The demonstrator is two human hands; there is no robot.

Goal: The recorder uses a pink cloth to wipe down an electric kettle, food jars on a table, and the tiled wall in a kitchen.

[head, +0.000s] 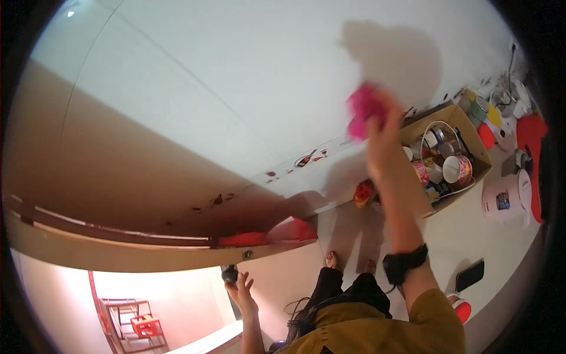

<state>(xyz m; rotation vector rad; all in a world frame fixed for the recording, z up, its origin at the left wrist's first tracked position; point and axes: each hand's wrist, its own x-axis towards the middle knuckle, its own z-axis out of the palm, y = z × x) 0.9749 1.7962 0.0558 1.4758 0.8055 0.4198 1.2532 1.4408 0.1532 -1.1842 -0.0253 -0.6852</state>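
Observation:
My right hand [387,126] is raised in front of a white tiled wall [230,66], and motion blurs it. It holds a bunched pink cloth [365,110] at the wall's surface; whether the cloth presses on the tile is hard to see. A black band circles my right forearm. Low on the left, my left hand [241,294] has thumb and fingers around a dark round knob [229,274] beside a doorway. A border strip with bottle and glass pictures [306,159] runs across the wall below the cloth.
A cardboard box [484,161] of jars and paper cups stands right of my forearm. Near it are a pale pink pitcher [495,199], a phone [470,275] and a red-lidded tub [462,312]. Red fabric [292,231] lies along the left ledge. Through the doorway stands a wooden frame [126,305].

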